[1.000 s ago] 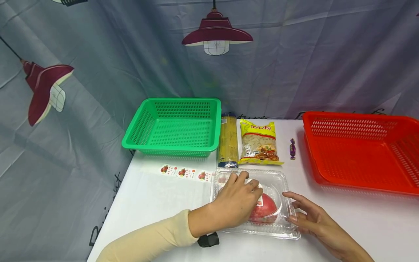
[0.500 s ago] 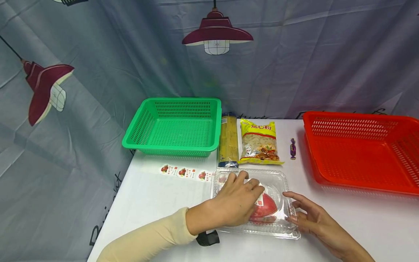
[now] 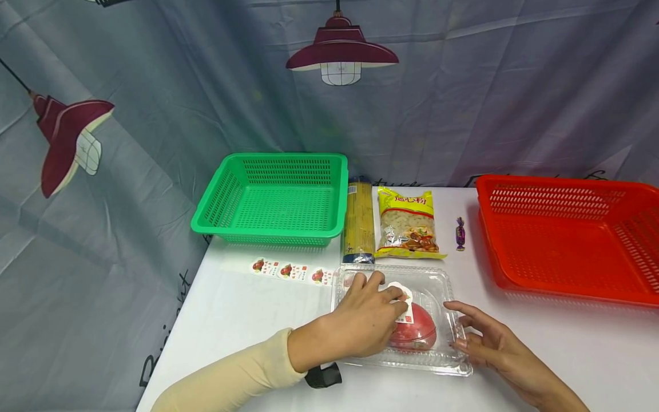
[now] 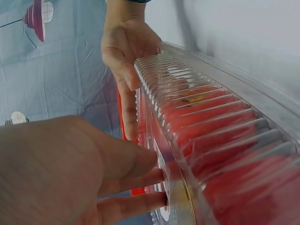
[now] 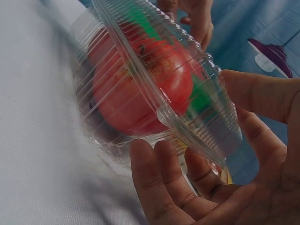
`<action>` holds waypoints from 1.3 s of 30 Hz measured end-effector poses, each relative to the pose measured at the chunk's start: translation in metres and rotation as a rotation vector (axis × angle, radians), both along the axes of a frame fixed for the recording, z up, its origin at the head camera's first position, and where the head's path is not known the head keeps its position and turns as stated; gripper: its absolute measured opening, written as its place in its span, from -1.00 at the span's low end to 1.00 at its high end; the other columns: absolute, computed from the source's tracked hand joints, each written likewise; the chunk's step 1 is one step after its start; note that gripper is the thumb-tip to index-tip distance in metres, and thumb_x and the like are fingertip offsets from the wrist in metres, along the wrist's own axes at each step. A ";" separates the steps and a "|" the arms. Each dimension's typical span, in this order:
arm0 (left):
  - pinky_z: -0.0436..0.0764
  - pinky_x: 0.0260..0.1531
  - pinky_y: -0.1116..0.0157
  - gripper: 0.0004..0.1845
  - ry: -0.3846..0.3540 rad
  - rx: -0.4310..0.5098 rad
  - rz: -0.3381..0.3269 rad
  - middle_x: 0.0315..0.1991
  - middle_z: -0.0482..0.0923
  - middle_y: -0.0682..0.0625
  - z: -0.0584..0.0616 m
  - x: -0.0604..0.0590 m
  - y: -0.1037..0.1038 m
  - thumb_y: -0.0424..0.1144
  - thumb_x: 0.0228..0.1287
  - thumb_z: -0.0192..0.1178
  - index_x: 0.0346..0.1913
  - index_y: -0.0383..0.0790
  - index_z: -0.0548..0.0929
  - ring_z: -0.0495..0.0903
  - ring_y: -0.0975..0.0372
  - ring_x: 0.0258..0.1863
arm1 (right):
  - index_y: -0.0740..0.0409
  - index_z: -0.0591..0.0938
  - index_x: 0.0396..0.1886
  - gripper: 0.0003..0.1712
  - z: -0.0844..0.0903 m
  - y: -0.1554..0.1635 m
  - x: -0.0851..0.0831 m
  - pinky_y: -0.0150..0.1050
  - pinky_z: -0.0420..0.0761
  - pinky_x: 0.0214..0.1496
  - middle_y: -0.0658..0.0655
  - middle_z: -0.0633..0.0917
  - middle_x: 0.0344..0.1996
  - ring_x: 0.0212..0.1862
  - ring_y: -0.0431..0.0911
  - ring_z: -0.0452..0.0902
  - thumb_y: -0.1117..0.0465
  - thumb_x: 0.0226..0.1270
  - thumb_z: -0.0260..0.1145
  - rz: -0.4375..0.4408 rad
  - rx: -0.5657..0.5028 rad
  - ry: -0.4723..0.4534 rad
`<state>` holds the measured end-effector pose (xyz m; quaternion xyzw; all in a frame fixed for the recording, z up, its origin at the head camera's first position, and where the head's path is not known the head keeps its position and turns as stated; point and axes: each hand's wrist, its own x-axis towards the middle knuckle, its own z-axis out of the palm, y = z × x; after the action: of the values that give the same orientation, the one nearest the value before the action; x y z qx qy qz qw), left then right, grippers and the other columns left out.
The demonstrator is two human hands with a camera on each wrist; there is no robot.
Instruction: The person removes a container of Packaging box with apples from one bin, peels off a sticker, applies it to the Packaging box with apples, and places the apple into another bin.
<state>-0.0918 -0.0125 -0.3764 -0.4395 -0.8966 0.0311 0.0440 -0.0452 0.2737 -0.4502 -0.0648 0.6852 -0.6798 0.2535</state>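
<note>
A clear plastic clamshell box (image 3: 437, 281) lies in front of me with its lid down over round red fruit (image 3: 419, 332). Several of these red fruits (image 5: 140, 89) show through the ribbed wall in the wrist views. A white sticker (image 3: 407, 316) with red print lies on the lid. My left hand (image 3: 360, 320) reaches across the lid, its thumb and fingertips touching the sticker; the left wrist view shows these fingers fairly straight. My right hand (image 3: 494, 349) holds the box's right edge, thumb and fingers round the rim.
Behind the box lie a spaghetti pack (image 3: 359, 223), a yellow macaroni bag (image 3: 409, 226) and a purple wrapped candy (image 3: 460, 234). A green basket (image 3: 268, 234) stands back left, a red basket (image 3: 566, 289) right. A sticker strip (image 3: 293, 272) lies left, its end meeting the box.
My left hand has slid slightly left over the lid, uncovering more of the white sticker and the red fruit. My right hand and the box have stayed in place.
</note>
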 end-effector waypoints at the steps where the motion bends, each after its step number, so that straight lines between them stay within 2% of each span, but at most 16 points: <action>1: 0.19 -0.28 0.25 -0.71 -0.006 -0.003 0.002 0.14 0.54 0.18 0.000 0.000 0.000 -0.04 0.29 0.20 0.05 0.13 0.67 0.34 0.14 -0.04 | -0.02 0.21 0.50 -0.31 0.000 0.000 0.000 -0.10 0.64 -0.20 0.34 0.32 0.05 -0.17 0.04 0.61 0.38 0.44 0.13 0.006 -0.006 0.003; 6: 0.23 -0.22 0.23 -0.59 -0.076 0.000 -0.004 0.23 0.47 0.14 0.000 0.000 -0.004 -0.04 0.28 0.22 0.19 0.10 0.60 0.31 0.12 0.07 | -0.01 0.23 0.50 -0.30 0.002 0.000 0.000 -0.08 0.64 -0.20 0.34 0.33 0.04 -0.18 0.04 0.61 0.37 0.42 0.16 -0.001 0.015 0.017; 10: 0.23 -0.13 0.21 -0.57 -0.137 0.074 -0.004 0.25 0.45 0.10 -0.001 -0.003 -0.006 -0.06 0.32 0.20 0.24 0.09 0.56 0.27 0.12 0.13 | 0.00 0.24 0.50 -0.29 0.004 0.002 0.000 -0.06 0.65 -0.19 0.29 0.36 0.03 -0.17 0.04 0.61 0.38 0.40 0.19 -0.012 0.036 0.029; 13: 0.24 -0.11 0.21 -0.54 -0.146 0.147 0.016 0.24 0.45 0.09 0.000 -0.005 -0.009 -0.07 0.33 0.21 0.28 0.10 0.52 0.28 0.14 0.09 | -0.01 0.26 0.50 -0.29 0.006 0.003 0.000 -0.07 0.65 -0.15 0.25 0.38 0.02 -0.11 0.05 0.60 0.36 0.39 0.20 -0.007 0.059 0.037; 16: 0.28 -0.06 0.19 -0.48 -0.143 0.214 0.069 0.24 0.44 0.06 0.001 -0.006 -0.015 -0.07 0.33 0.22 0.34 0.10 0.47 0.31 0.13 0.09 | 0.02 0.28 0.49 -0.28 0.009 0.002 0.000 -0.09 0.64 -0.12 0.28 0.40 0.04 -0.06 0.09 0.60 0.35 0.37 0.24 -0.022 0.103 0.043; 21: 0.39 -0.09 0.19 -0.43 -0.178 0.369 0.203 0.19 0.45 0.01 0.001 -0.005 -0.035 -0.05 0.34 0.20 0.39 0.03 0.41 0.39 0.12 0.04 | -0.01 0.32 0.48 -0.26 0.013 -0.002 0.002 -0.13 0.62 -0.06 0.27 0.41 0.09 -0.01 0.07 0.57 0.29 0.32 0.33 -0.084 0.198 0.035; 26: 0.43 -0.12 0.18 -0.39 -0.256 0.527 0.344 0.15 0.44 -0.04 -0.005 0.002 -0.062 -0.05 0.34 0.21 0.42 -0.05 0.37 0.40 0.12 0.00 | 0.10 0.33 0.46 -0.29 0.010 -0.003 0.005 -0.21 0.61 -0.06 0.21 0.52 0.03 -0.05 0.05 0.60 0.35 0.33 0.31 -0.125 0.208 0.164; 29: 0.44 -0.03 0.12 -0.34 -0.333 0.586 0.405 0.17 0.41 -0.09 -0.013 0.008 -0.077 -0.07 0.35 0.20 0.46 -0.06 0.30 0.39 0.09 0.07 | 0.16 0.30 0.47 -0.31 0.006 0.002 0.005 -0.19 0.63 -0.07 0.21 0.53 -0.01 -0.08 0.04 0.63 0.40 0.37 0.25 -0.137 0.178 0.213; 31: 0.42 0.08 0.05 -0.31 -0.399 0.608 0.432 0.22 0.37 -0.11 -0.019 0.012 -0.085 -0.06 0.37 0.18 0.50 -0.03 0.22 0.37 0.05 0.17 | 0.19 0.29 0.47 -0.35 0.003 0.006 0.005 -0.15 0.64 -0.07 0.24 0.51 -0.02 -0.07 0.02 0.63 0.40 0.41 0.21 -0.150 0.166 0.207; 33: 0.41 0.10 0.01 -0.28 -0.478 0.635 0.452 0.26 0.34 -0.15 -0.025 0.016 -0.092 -0.05 0.40 0.15 0.53 0.01 0.13 0.39 0.03 0.17 | 0.22 0.29 0.46 -0.38 0.001 0.011 0.005 -0.13 0.65 -0.09 0.25 0.49 -0.02 -0.05 -0.01 0.63 0.37 0.45 0.17 -0.175 0.175 0.190; 35: 0.44 0.02 0.01 -0.25 -0.558 0.660 0.476 0.28 0.32 -0.18 -0.031 0.020 -0.097 0.00 0.43 0.11 0.56 0.08 0.02 0.47 0.07 0.09 | 0.23 0.31 0.45 -0.43 -0.002 0.016 0.004 -0.14 0.65 -0.10 0.21 0.54 0.01 -0.03 -0.06 0.62 0.31 0.50 0.14 -0.206 0.196 0.166; 37: 0.48 -0.13 0.10 -0.22 -0.636 0.699 0.490 0.26 0.32 -0.20 -0.036 0.023 -0.100 0.05 0.45 0.08 0.57 0.13 -0.07 0.54 0.16 -0.11 | 0.22 0.33 0.44 -0.46 -0.005 0.023 0.003 -0.17 0.65 -0.10 0.13 0.59 0.02 -0.02 -0.10 0.63 0.25 0.53 0.12 -0.239 0.201 0.133; 39: 0.50 -0.26 0.19 -0.19 -0.711 0.747 0.496 0.25 0.32 -0.22 -0.041 0.026 -0.101 0.08 0.46 0.06 0.57 0.14 -0.14 0.55 0.24 -0.28 | 0.22 0.35 0.43 -0.49 -0.007 0.030 0.002 -0.19 0.65 -0.09 0.09 0.63 0.02 -0.02 -0.09 0.64 0.23 0.56 0.08 -0.266 0.149 0.108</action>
<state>-0.0661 -0.1139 -0.4171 -0.1542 -0.8828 -0.4282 -0.1166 -0.0434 0.3038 -0.4573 0.0090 0.7490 -0.6500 0.1280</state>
